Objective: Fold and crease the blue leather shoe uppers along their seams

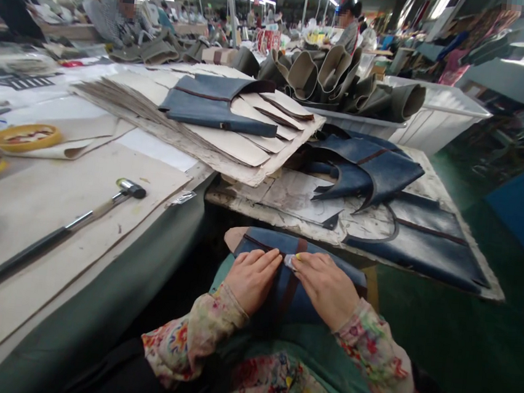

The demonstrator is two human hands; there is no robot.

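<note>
Leather piece in dark blue with crossing brown strips point(290, 289) lies on green cloth point(321, 350) at lap height, with the left hand point(250, 279) resting on it, fingers close together, though whether it grips anything underneath I cannot tell. The right hand point(327, 287) holds a small crumpled whitish wad point(288, 261) at its fingertips against the leather, just beside the left fingertips, while a black-handled hammer with a metal shaft point(48, 243) lies on the cream-covered worktable point(34, 199) to the left.
</note>
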